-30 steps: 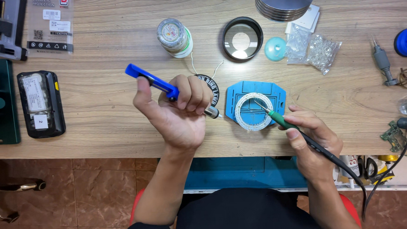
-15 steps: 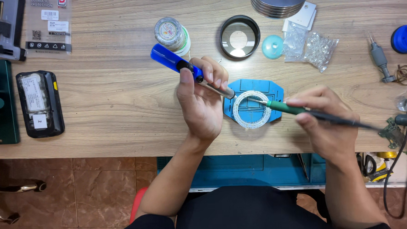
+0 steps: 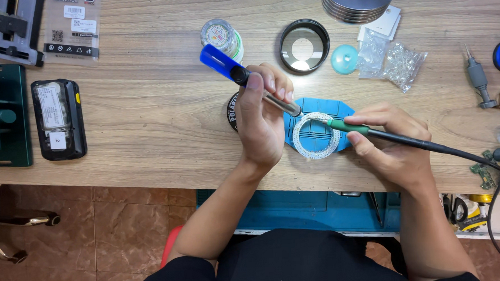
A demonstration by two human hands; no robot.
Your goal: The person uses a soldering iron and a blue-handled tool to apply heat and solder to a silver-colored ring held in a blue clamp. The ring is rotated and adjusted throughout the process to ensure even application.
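Both hands gripping: left hand w/ blue-handled tool, right hand w/ soldering iron.

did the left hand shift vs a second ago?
Yes. The left hand moved right, closing on the white ring board; the blue-handled tool in it now reaches the ring.

The left hand held a blue-handled tool, its metal tip angled down to the white ring-shaped board. The right hand held a green-collared soldering iron, its tip touching the ring's upper edge. The ring lay on a blue mat on the wooden surface. Behind them stood a round lens, a solder spool, and stacked metal discs. A black phone lay at the far left.
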